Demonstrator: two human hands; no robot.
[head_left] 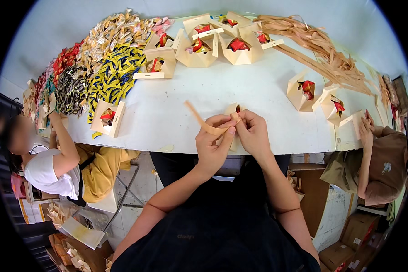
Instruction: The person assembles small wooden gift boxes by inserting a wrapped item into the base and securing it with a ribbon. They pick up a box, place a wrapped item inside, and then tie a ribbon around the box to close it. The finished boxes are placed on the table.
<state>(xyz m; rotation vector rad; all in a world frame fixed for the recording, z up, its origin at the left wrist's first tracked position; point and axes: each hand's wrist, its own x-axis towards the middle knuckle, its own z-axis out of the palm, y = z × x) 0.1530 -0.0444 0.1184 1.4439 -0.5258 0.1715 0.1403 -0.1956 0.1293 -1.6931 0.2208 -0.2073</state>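
My left hand (214, 138) and my right hand (253, 131) meet over a small cream paper box (234, 109) at the near edge of the white table (177, 109). Both pinch a tan paper ribbon (197, 117) that sticks up and to the left from my left thumb. A bit of red wrapper shows inside the box, which my fingers mostly cover.
Open cream boxes (199, 45) with red sweets stand at the far side, two more boxes (303, 93) at the right, one box (108, 118) at the left. Heaps of wrapped sweets (109, 68) fill the left; loose ribbons (322, 50) lie far right. A person (50, 167) sits left, another person (381, 158) right.
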